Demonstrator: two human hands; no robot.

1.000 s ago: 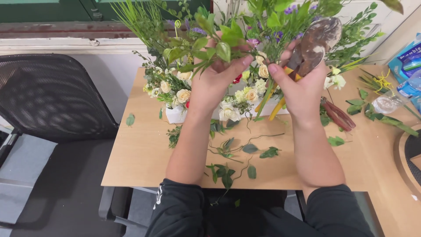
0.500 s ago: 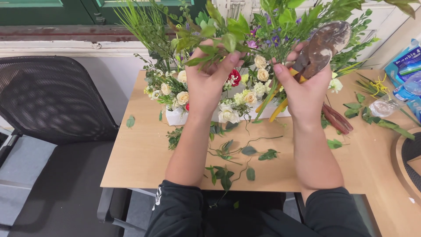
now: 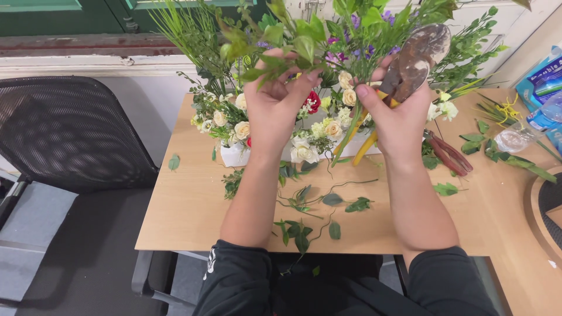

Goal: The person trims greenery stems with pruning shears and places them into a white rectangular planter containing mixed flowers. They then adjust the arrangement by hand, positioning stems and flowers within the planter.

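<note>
Since a second ago the left hand [image 3: 275, 111], gripping a leafy sprig [image 3: 281, 50], rose toward twelve o'clock, while the right hand [image 3: 398, 120] stays clamped on rusty shears [image 3: 413, 58].

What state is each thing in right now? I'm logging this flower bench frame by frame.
left hand: closed on a leafy sprig, raised over the arrangement.
right hand: gripping cutters, blades up and shut.
flower arrangement: upright in a white container.
red-handled pruners: lying closed on the table.
cut leaves: scattered loose.
black chair: unoccupied.
</note>
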